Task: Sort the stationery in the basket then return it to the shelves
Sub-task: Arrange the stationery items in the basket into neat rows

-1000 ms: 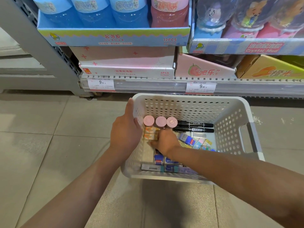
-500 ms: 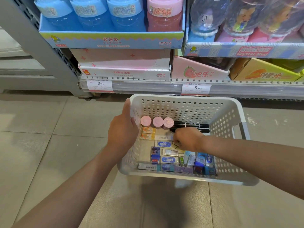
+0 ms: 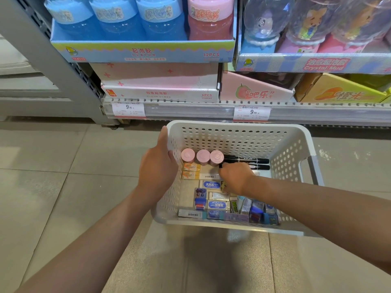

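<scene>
Left hand: the left hand (image 3: 157, 168) grips the left wall of the basket (image 3: 237, 132), thumb along the top rim and fingers curled over the wall to the inside.
Right hand: the right hand (image 3: 233, 178) is inside the basket, knuckles up, fingers curled down at the near black marker; the fingertips are hidden, so it cannot be told if they pinch it or only touch it.
Basket: white, perforated plastic, on the tiled floor (image 3: 53, 187) just in front of the lowest shelf (image 3: 190, 112).
Pink tubes: three pink round-capped tubes (image 3: 202, 156) stand upright in one row at the back left of the basket, touching each other.
Markers: two black markers (image 3: 250, 160) lie side by side to the right of the tubes, along the back wall.
Erasers: small boxed erasers (image 3: 211, 183) in orange, white and blue packs lie flat on the left and middle of the bottom; more small packs (image 3: 257, 211) lie crowded at the near right corner.
Shelf goods: blue and pink slime jars (image 3: 163, 15) in a display tray above a flat pink box (image 3: 160, 81); two price tags (image 3: 129, 108) read 9.90.
</scene>
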The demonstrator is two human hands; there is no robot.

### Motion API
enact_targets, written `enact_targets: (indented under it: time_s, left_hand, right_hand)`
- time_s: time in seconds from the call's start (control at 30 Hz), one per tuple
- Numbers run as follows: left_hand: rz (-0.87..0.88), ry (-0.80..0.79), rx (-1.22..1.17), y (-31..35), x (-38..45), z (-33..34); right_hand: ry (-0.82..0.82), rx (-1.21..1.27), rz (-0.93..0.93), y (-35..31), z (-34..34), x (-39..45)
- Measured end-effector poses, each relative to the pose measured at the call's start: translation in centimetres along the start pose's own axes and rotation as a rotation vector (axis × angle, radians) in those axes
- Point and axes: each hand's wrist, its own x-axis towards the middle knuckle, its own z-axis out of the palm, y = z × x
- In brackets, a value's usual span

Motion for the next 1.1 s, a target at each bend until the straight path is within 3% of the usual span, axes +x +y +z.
enact_targets:
  time_s: [0.3, 0.8, 0.97, 1.1]
  left_hand:
    - [-0.001, 0.001, 0.008, 0.2, 0.0, -0.1]
    - [-0.014, -0.002, 0.01, 0.3, -0.1, -0.2]
    - [-0.011, -0.012, -0.003, 0.5, -0.2, -0.4]
    - [-0.006, -0.014, 0.005, 0.5, -0.3, -0.5]
  right_hand:
    - [-0.004, 0.061, 0.082, -0.9, 0.2, -0.2]
    - [0.013, 0.031, -0.017, -0.6, -1.1, -1.7]
    - [-0.039, 0.257, 0.084, 0.0, -1.6, -1.6]
    - [-0.101, 0.717, 0.132, 1.4, -2.1, -0.6]
